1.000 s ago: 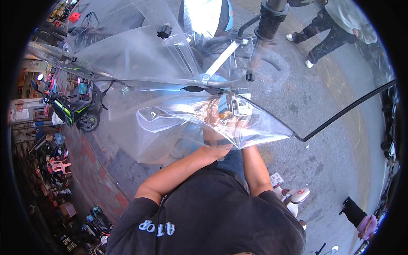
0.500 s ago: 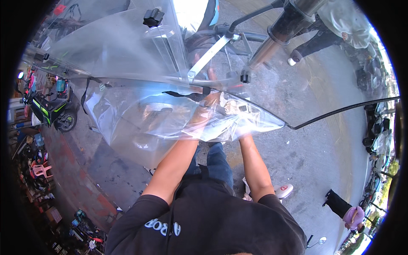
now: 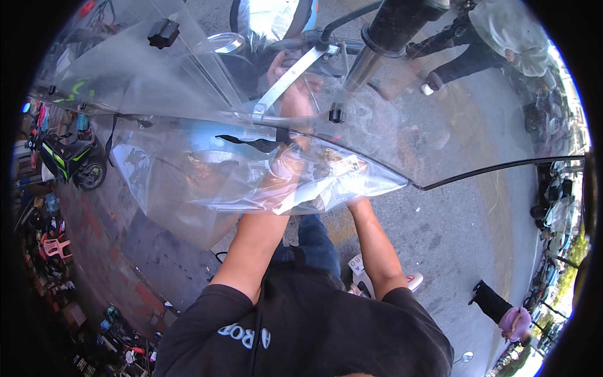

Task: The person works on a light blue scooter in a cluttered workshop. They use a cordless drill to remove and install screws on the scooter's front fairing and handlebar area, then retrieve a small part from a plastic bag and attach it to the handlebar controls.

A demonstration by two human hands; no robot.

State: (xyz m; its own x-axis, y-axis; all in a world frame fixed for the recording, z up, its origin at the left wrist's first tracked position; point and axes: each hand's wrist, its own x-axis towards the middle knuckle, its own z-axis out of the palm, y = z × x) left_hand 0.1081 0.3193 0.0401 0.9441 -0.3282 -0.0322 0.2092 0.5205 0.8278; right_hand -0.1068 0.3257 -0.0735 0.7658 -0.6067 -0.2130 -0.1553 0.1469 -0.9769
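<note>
A clear plastic cover (image 3: pixel 169 182) with black edging spreads in front of me over a light-blue scooter, its surface crumpled and glaring. Through the plastic, my left hand (image 3: pixel 289 81) reaches high beside a white metal bracket (image 3: pixel 289 81) at the handlebar, fingers curled round something I cannot make out. A black strap (image 3: pixel 248 141) lies near that wrist. My right hand (image 3: pixel 348 191) is lower, beneath the folded plastic at its right corner, its fingers hidden by reflections. A dark pole (image 3: pixel 392 28) with clamps rises above, and a black knob (image 3: pixel 162 32) sits on the upper panel.
A person in light top and dark trousers (image 3: pixel 502 44) stands beyond the plastic; another in pink (image 3: pixel 512 320) is lower right. A black-green scooter (image 3: pixel 69 157), pink stool (image 3: pixel 55 247) and clutter line the left. Parked scooters (image 3: pixel 553 207) line the right.
My left hand has reached forward and up, from the crumpled plastic to the handlebar area. The plastic and frame have shifted left in view; my right forearm has moved slightly left.
</note>
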